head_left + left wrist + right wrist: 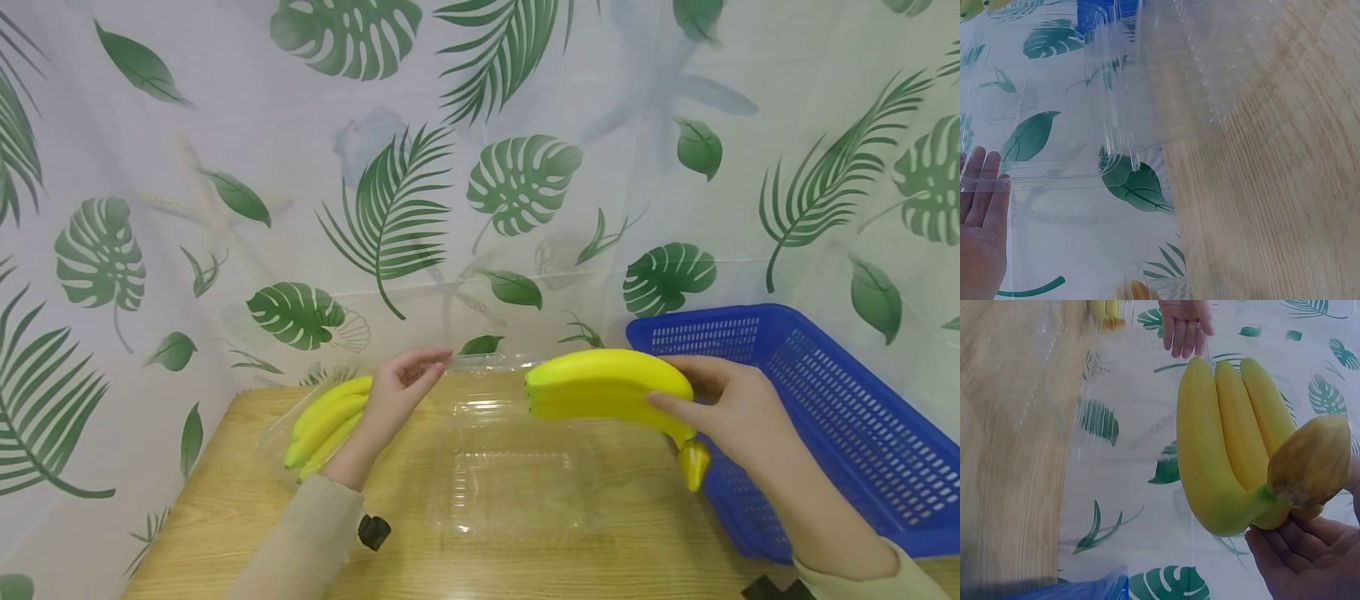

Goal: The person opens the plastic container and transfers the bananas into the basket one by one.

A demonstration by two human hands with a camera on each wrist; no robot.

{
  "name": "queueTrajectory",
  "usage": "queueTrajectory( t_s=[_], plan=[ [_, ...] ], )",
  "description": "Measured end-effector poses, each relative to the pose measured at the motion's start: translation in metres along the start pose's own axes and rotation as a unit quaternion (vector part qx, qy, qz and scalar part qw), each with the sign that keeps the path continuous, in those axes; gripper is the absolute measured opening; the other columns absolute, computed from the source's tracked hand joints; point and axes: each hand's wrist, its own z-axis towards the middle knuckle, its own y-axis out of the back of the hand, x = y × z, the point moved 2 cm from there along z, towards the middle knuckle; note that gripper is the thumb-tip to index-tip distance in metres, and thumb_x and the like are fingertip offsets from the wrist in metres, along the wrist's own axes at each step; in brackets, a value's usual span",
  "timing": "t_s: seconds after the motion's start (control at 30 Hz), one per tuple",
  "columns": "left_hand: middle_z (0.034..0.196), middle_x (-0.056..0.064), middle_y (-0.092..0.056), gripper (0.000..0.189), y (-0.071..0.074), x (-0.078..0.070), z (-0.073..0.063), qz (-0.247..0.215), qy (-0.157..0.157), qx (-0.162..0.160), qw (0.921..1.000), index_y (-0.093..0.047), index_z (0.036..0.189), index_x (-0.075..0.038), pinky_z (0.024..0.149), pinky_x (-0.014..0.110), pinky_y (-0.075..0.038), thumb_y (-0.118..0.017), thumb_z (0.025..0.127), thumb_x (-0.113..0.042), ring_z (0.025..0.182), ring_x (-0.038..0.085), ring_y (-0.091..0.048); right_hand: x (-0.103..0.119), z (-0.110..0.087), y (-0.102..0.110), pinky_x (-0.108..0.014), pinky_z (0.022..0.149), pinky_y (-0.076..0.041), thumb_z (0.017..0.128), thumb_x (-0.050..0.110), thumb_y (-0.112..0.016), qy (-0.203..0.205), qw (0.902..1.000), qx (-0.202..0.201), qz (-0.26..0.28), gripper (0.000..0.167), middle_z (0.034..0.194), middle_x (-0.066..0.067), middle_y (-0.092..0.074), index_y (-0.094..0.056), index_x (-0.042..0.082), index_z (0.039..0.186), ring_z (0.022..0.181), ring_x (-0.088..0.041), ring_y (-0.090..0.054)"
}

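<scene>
My right hand [738, 408] grips a bunch of yellow bananas [600, 385] near its brown-gold stem end, above the table. The right wrist view shows several fruits in the bunch [1222, 450], with fingers beneath. A clear plastic clamshell box [517, 521] stands on the table, its lid raised. Beside the lid's upper left corner is my left hand [393, 400]; its fingers [988, 200] look fairly straight and touch the lid's edge [1054, 184]. To the left of that hand, more bananas [326, 425] lie in another clear container, partly hidden by the forearm.
A blue perforated plastic basket [862, 417] stands on the right of the wooden table [405, 558]. Behind the table hangs a white cloth [450, 100] with a green leaf print. Each wrist wears a black mount.
</scene>
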Motion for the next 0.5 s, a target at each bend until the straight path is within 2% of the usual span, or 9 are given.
queueTrajectory(
  t_s=[0.13,0.2,0.5],
  plan=[
    [0.136,0.027,-0.069,0.028,0.0,0.001,0.0,-0.002,0.002,-0.001,1.0,-0.068,0.13,0.008,0.102,0.012,-0.055,-0.063,0.105,-0.003,0.107,-0.012,-0.066,-0.008,0.001,0.008,-0.013,0.075,-0.057,0.098,0.041,-0.078,-0.007,1.0,-0.003,0.003,0.065,0.135,-0.022,-0.072,-0.06,0.005,0.149,0.098,-0.003,-0.068],
    [0.136,0.028,-0.069,0.028,0.0,0.001,0.001,-0.002,0.001,-0.001,1.0,-0.068,0.131,0.008,0.101,0.012,-0.055,-0.062,0.105,-0.003,0.106,-0.013,-0.066,-0.012,0.002,0.012,-0.013,0.075,-0.057,0.098,0.042,-0.077,-0.011,0.9999,-0.004,0.004,0.066,0.135,-0.022,-0.071,-0.06,0.004,0.149,0.093,0.004,-0.063],
    [0.137,0.027,-0.069,0.029,-0.001,0.003,0.0,0.001,0.006,0.0,1.0,-0.068,0.131,0.007,0.103,0.012,-0.054,-0.063,0.105,-0.003,0.107,-0.012,-0.065,-0.027,0.001,0.029,-0.013,0.071,-0.057,0.099,0.044,-0.076,-0.03,0.9995,-0.011,0.001,0.071,0.138,-0.026,-0.068,-0.057,0.0,0.15,0.086,0.013,-0.06]
  ],
)
